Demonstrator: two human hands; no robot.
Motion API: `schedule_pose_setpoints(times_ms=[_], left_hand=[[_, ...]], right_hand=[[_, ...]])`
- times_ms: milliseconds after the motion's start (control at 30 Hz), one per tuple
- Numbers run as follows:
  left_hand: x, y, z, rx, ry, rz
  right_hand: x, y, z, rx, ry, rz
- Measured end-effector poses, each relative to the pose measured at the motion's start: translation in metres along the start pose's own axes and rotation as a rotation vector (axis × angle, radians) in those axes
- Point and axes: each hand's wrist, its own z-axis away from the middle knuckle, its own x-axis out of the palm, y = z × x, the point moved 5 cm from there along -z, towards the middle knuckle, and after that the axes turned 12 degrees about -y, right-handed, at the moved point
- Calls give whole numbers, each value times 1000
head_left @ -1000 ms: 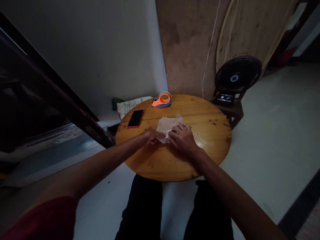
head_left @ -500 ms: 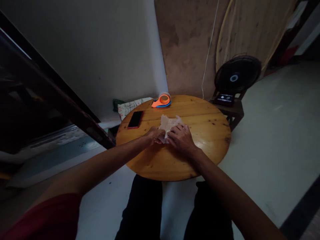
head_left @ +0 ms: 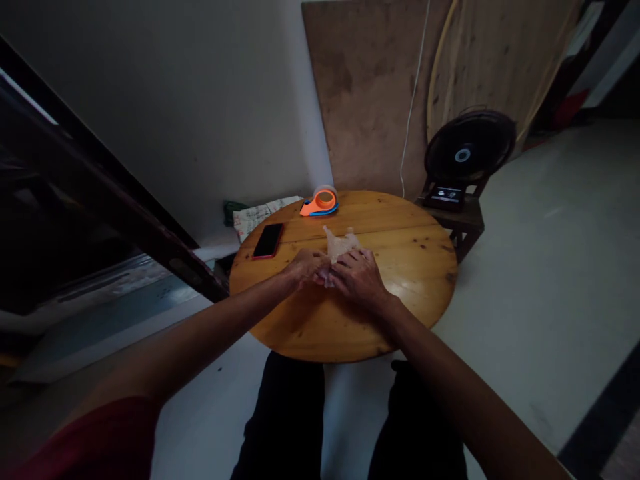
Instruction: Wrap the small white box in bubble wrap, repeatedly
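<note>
A crumpled, see-through plastic bag (head_left: 341,246) lies on the round wooden table (head_left: 400,293), its loose top pointing away from me. My left hand (head_left: 307,267) has its fingers closed on the bag's left near side. From the right, my right hand (head_left: 359,275) grips the bag with curled fingers, close beside the left one. Both hands hide the near part of the bag, and I cannot make out what is inside it.
An orange and blue tape dispenser (head_left: 321,202) stands at the table's far edge. A phone with a red edge (head_left: 268,241) lies at the left. Beyond the table are a newspaper (head_left: 250,219) and, to the right, a black fan (head_left: 469,148) by a wooden stool (head_left: 467,219).
The bag's spread top has become narrower and more gathered. My left hand has shifted slightly over the bag, closer to the right fingers. The view has turned a little.
</note>
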Motion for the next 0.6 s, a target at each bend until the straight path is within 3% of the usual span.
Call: schedule_pose_setpoints(times_ms=[133, 233, 333, 500, 600], left_hand=[[3, 4, 10, -30, -175, 77], [2, 2, 15, 14, -192, 105], [5, -2, 13, 103, -184, -15], [15, -6, 9, 347, -83, -437], [19, -6, 13, 456, 127, -685]], right_hand=[[-3, 3, 1, 31, 13, -79], [-4, 6, 2, 66, 36, -133], [-3, 8, 2, 95, 46, -153], [-5, 13, 4, 126, 62, -179], [-7, 25, 7, 229, 110, -190]])
